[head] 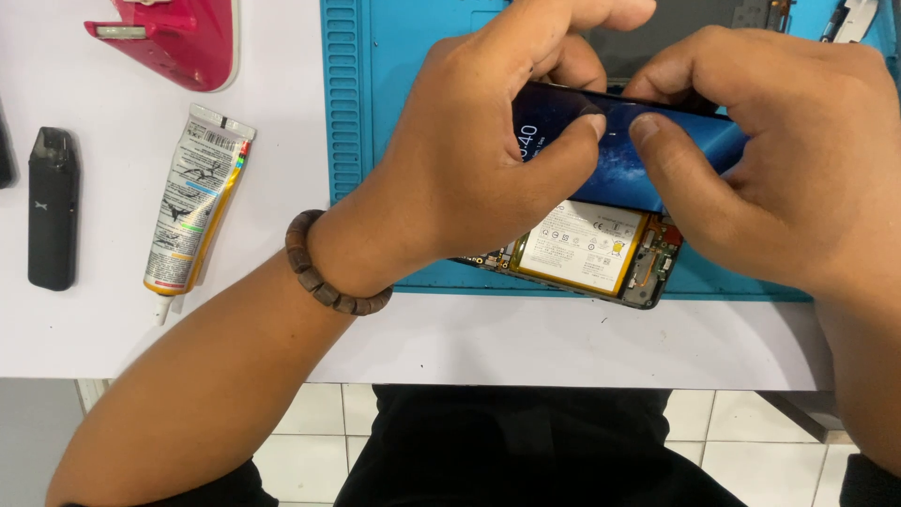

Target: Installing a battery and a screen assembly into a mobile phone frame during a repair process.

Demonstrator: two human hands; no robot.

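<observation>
Blue-lit phone screen (619, 155), lengthwise left-right

hands: 2, left hand (469, 160) and right hand (788, 178), both w/ fingers closed on the screen panel
screen panel (624, 150): 1, lit, blue
opened phone body (587, 253): 1, w/ 1 white battery (582, 244) showing
work mat (375, 113): 1, teal, ribbed edge
glue tube (195, 197): 1, white w/ coloured stripe
black pod-shaped device (52, 208): 1
pink object (178, 38): 1, cut off at top edge
bead bracelet (324, 272): 1, brown, left wrist
tools at top right (849, 19): approx 1, maybe 2, mostly out of frame
table (563, 347): 1, white
</observation>
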